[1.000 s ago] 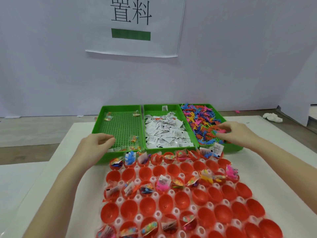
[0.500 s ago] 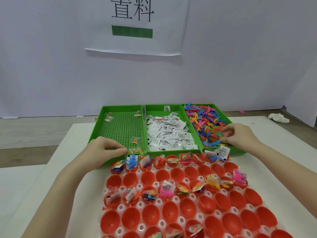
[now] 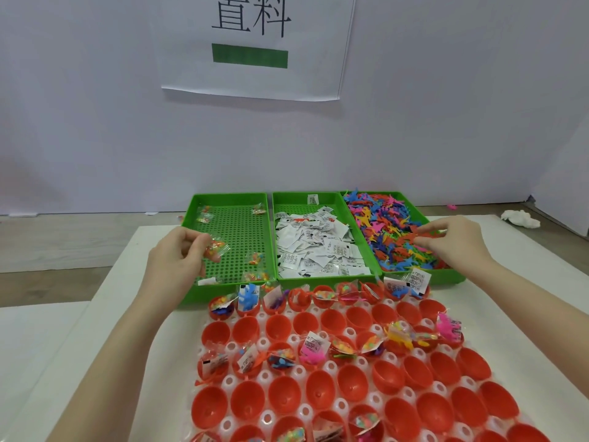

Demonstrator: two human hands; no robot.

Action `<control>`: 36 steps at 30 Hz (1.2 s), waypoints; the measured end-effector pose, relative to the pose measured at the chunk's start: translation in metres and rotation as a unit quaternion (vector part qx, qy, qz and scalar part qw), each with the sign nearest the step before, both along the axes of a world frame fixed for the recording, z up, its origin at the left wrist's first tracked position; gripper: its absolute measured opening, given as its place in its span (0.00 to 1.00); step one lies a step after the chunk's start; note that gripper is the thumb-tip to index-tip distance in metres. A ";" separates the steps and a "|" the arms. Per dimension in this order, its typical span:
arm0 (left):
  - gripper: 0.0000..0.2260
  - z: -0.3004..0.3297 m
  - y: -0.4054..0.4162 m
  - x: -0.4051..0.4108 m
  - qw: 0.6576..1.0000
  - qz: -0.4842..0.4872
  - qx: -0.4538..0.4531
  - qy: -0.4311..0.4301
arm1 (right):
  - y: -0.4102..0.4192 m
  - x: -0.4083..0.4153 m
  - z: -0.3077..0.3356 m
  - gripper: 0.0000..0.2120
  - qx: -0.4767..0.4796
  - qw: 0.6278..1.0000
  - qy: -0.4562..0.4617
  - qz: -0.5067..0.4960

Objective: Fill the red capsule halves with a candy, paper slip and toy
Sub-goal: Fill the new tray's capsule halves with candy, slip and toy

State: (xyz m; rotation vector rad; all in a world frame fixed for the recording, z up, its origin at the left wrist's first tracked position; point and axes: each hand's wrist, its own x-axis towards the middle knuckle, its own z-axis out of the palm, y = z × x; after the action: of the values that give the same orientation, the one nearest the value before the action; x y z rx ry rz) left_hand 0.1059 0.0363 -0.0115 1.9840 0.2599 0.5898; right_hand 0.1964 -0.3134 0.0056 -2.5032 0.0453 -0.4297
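Spread across a white tabletop (image 3: 105, 314): a clear blister sheet (image 3: 345, 333) seating rows of glossy red capsule halves (image 3: 318, 389), egg-shaped cups, some stuffed, many bare. Ranged just beyond, side by side: three green plastic trays. Left tray (image 3: 242, 237), perforated floor, scattered with a few crinkly cellophane candy packets (image 3: 255, 259); middle tray (image 3: 307, 199), heaped with white printed paper slips (image 3: 314, 247); right tray (image 3: 446, 277), piled with small rubbery toys (image 3: 382, 231) in mixed colours. Taped on the wall behind: a paper sign (image 3: 255, 46). Left hand (image 3: 177, 261), fingers curled, pinching one candy packet (image 3: 216, 247) above the left tray. Right hand (image 3: 455, 242), fingertips closed on a red toy (image 3: 416, 238) over the pile.
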 end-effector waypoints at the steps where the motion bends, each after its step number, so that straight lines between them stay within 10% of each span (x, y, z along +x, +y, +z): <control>1: 0.08 0.000 0.000 0.001 1.000 0.004 -0.005 -0.001 | 0.003 -0.001 0.002 0.07 0.012 1.000 -0.011 0.002; 8: 0.05 0.002 0.002 0.001 0.998 -0.025 -0.047 -0.014 | 0.048 -0.004 0.017 0.11 -0.005 0.991 0.046 0.129; 15: 0.04 0.006 0.000 -0.003 0.998 -0.046 -0.017 -0.034 | 0.088 -0.011 0.012 0.25 -0.291 0.923 0.179 0.176; 22: 0.06 0.009 0.002 -0.004 0.999 -0.048 -0.006 -0.012 | 0.089 -0.013 0.007 0.09 -0.284 0.942 0.125 0.128; 36: 0.06 0.010 -0.002 -0.006 0.998 -0.062 0.001 -0.012 | 0.090 -0.010 0.014 0.09 -0.282 0.941 0.175 0.068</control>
State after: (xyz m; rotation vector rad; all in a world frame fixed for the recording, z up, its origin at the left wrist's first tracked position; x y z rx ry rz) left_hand 0.0998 0.0339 -0.0018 1.9785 0.1196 0.5331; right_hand 0.1865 -0.2236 0.0194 -3.0952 -0.1298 0.0861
